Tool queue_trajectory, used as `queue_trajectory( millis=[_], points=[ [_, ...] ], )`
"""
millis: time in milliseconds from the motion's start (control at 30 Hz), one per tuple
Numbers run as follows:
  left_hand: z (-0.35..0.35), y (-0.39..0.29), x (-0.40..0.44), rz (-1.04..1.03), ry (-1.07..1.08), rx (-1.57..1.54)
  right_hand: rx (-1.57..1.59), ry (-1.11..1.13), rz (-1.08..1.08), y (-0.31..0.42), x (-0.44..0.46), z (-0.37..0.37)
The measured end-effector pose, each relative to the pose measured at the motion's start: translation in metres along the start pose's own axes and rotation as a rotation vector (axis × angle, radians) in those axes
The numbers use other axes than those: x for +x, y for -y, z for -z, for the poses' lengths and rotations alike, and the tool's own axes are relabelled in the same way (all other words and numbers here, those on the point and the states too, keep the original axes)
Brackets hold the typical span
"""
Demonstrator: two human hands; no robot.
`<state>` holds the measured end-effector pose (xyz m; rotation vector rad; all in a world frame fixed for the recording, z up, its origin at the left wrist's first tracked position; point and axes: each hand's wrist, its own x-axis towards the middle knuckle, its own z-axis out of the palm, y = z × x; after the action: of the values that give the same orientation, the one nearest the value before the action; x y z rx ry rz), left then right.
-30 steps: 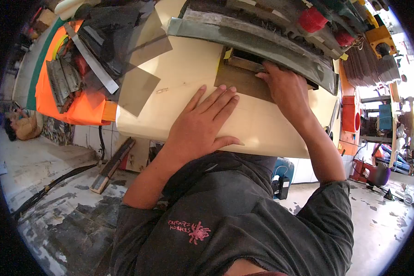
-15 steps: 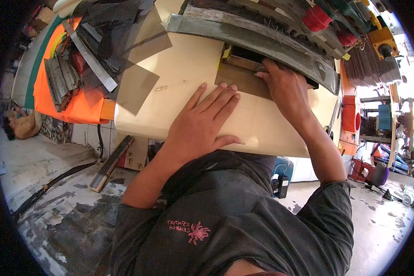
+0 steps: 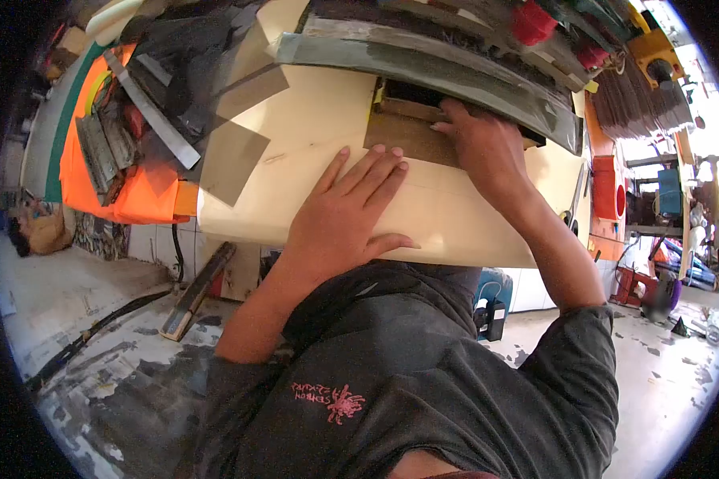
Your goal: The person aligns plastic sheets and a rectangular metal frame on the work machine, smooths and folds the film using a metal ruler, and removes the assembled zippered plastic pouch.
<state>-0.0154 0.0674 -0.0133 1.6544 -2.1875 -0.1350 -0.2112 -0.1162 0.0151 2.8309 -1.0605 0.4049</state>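
Note:
My left hand [image 3: 339, 211] lies flat, fingers spread, on a cream-coloured sheet [image 3: 295, 168] that covers the table. Its fingertips reach the lower edge of a brownish translucent piece [image 3: 403, 140]. Beyond that, my right hand [image 3: 491, 152] is bent over a dark, narrow bar [image 3: 411, 109] with a wooden-looking front edge. Thumb and index finger are drawn close together there; the other fingers are hidden, and what they hold cannot be made out. Just behind the bar runs a long greyish, glassy strip [image 3: 431, 76].
Dark translucent offcuts [image 3: 236, 160] and a pale metal strip [image 3: 152, 108] lie at the left, near orange cloth [image 3: 76, 176]. Scissors [image 3: 571, 215] rest by the right table edge. A red box [image 3: 609, 188] stands beyond it. A person [image 3: 40, 227] is low in the left background.
The whole view has shifted slightly. My right hand has slid a little to the left along the dark bar. My left hand stays flat on the sheet.

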Motion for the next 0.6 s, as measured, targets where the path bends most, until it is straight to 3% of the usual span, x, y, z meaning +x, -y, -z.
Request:
queue_trajectory(
  millis=[133,200,333,400,500,533,600],
  points=[
    [0.004,-0.004,0.003,0.004,0.031,0.006,0.075,0.044,-0.081,-0.002,-0.003,0.0],
    [0.004,-0.004,0.004,-0.025,0.044,0.021,0.131,0.086,-0.011,-0.004,-0.003,-0.003],
    [-0.002,0.004,0.002,-0.03,0.096,0.058,0.103,-0.015,-0.011,0.006,0.002,0.003],
    [0.0,0.004,0.003,-0.02,0.123,0.084,0.056,-0.21,0.099,0.006,0.002,-0.002],
    [0.001,0.001,0.004,-0.005,0.13,0.1,0.138,-0.155,0.067,0.008,0.002,-0.006],
    [0.003,0.0,0.005,-0.022,0.138,0.107,0.122,-0.33,0.131,0.005,0.005,-0.012],
    [0.004,-0.002,0.006,-0.02,0.093,0.086,0.121,-0.29,0.108,0.006,0.005,-0.014]
  ],
)
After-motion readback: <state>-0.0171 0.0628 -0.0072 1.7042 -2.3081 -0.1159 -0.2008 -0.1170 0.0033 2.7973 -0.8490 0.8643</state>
